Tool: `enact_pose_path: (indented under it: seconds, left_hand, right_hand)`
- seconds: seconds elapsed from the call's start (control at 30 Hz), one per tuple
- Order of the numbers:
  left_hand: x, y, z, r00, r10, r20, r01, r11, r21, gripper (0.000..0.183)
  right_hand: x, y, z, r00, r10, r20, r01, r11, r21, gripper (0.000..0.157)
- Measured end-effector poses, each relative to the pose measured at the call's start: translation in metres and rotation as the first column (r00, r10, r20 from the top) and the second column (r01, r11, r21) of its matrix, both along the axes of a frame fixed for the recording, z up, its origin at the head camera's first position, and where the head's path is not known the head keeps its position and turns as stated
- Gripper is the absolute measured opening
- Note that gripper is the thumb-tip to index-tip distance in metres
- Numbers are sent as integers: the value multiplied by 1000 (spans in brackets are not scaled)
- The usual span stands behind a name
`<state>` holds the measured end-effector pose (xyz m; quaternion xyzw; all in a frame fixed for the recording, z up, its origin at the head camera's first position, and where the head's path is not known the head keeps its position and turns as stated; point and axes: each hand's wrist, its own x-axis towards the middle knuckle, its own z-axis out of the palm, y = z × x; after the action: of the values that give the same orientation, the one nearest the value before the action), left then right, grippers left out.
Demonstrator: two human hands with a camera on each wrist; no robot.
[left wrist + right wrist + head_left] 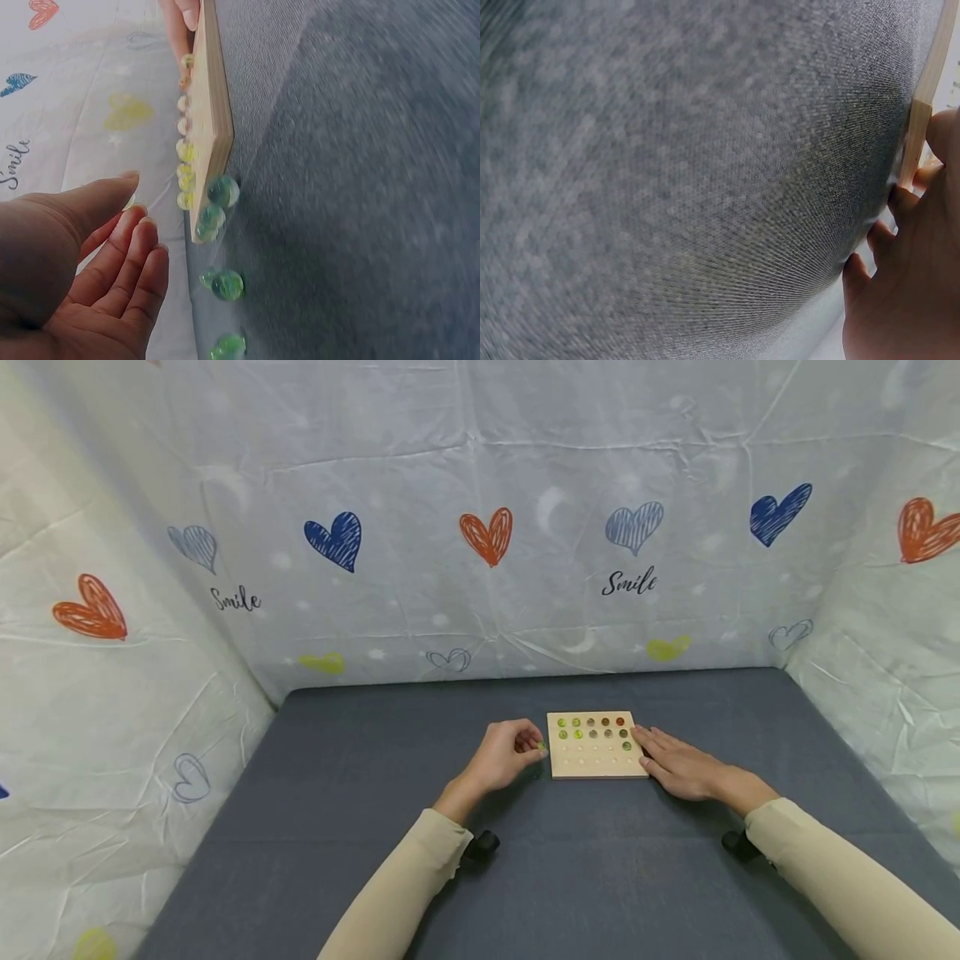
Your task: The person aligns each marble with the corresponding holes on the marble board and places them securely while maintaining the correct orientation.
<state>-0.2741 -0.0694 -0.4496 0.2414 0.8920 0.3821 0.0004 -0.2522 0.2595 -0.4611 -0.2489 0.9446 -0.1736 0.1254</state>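
Observation:
A pale wooden board (596, 770) with rows of small hollows lies flat on the table. Glass marbles (577, 734) fill its two far rows, and a single green marble (627, 746) sits at the right end of the third. Just off the board's left edge, my left hand (498, 753) pinches a green marble (542, 745) between thumb and fingertips; in the left wrist view the fingers mostly hide it. My right hand (681, 768) lies flat with fingers straight, its fingertips at the board's right edge.
Several loose green marbles (228, 285) rest on the dark grey cloth (360, 827) by the board's left side, below my left hand. A white curtain (420, 602) printed with hearts hangs behind the table and along both sides.

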Motion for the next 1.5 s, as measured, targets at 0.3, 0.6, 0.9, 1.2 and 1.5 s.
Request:
enact_pose_path:
  seconds: [0.3, 0.6, 0.9, 1.2, 1.5]
  left_hand:
    - [-1, 13, -1, 999, -48, 1, 48, 999, 22, 10]
    - [1, 29, 1, 997, -80, 17, 79, 997, 19, 7]
    - [2, 42, 0, 994, -106, 11, 106, 994, 24, 8]
    - [1, 54, -4, 992, -127, 0, 127, 992, 17, 9]
    - [-1, 70, -7, 988, -151, 13, 151, 988, 22, 9]
  right_hand:
    - [0, 2, -2, 1000, 13, -26, -13, 1000, -16, 60]
    - [0, 1, -1, 1000, 6, -11, -6, 1000, -23, 60]
    - [-2, 4, -8, 1000, 13, -24, -14, 999, -34, 62]
    - [-1, 2, -3, 1000, 11, -22, -12, 999, -30, 60]
    - [-5, 5, -10, 1000, 1, -16, -2, 1000, -31, 62]
